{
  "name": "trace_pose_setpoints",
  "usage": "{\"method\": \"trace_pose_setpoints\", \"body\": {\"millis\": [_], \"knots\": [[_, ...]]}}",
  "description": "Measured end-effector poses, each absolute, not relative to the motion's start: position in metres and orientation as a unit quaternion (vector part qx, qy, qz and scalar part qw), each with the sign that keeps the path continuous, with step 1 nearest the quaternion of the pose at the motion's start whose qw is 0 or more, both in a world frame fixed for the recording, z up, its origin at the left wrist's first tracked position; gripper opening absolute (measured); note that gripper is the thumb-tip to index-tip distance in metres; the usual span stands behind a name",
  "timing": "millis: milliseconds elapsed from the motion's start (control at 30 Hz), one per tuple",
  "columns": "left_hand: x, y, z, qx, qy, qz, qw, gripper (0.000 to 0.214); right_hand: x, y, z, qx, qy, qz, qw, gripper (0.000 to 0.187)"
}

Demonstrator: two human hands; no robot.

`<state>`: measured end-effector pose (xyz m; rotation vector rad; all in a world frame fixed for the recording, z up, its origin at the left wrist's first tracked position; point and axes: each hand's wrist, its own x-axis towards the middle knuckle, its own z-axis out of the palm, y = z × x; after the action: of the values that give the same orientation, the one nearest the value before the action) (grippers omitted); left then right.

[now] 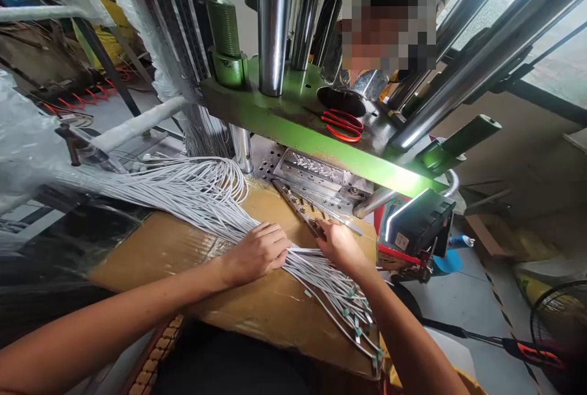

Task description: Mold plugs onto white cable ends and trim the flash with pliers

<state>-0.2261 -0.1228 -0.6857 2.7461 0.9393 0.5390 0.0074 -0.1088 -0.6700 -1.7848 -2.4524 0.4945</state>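
Observation:
A thick bundle of thin white cables (192, 190) lies across a cardboard-covered bench (160, 245), their ends with small green tips (355, 315) fanned out at the right. My left hand (257, 252) rests on the bundle, fingers curled and pressed down on the cables. My right hand (339, 243) is closed with its fingertips on a narrow metal mould strip (300, 208) that lies in front of the press, where one cable end meets it. What the right fingers pinch is hidden.
A green press frame (293, 129) with shiny steel columns (274, 22) stands right behind the hands, a perforated steel plate (316, 172) beneath it. Red-handled scissors (343, 125) lie on the frame. Another person stands behind the press. A black control box (419, 224) sits at right.

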Motion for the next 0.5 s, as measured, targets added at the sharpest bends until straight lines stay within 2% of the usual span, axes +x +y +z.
{"method": "trace_pose_setpoints", "body": {"millis": [67,200,433,500], "knots": [[-0.229,-0.115,-0.676,0.895,0.352,0.189,0.199,0.015,0.016,-0.105,-0.665,-0.583,-0.794,0.162,0.049,0.037],[-0.235,-0.1,-0.657,0.788,0.407,0.134,0.441,0.019,0.033,-0.102,-0.652,-0.6,-0.775,0.169,0.104,0.033],[-0.238,-0.093,-0.655,0.721,0.395,0.158,0.546,0.024,0.025,-0.131,-0.636,-0.511,-0.772,0.273,0.261,0.032],[-0.237,-0.093,-0.659,0.698,0.392,0.152,0.579,0.022,0.013,-0.137,-0.64,-0.509,-0.784,0.234,0.267,0.036]]}}
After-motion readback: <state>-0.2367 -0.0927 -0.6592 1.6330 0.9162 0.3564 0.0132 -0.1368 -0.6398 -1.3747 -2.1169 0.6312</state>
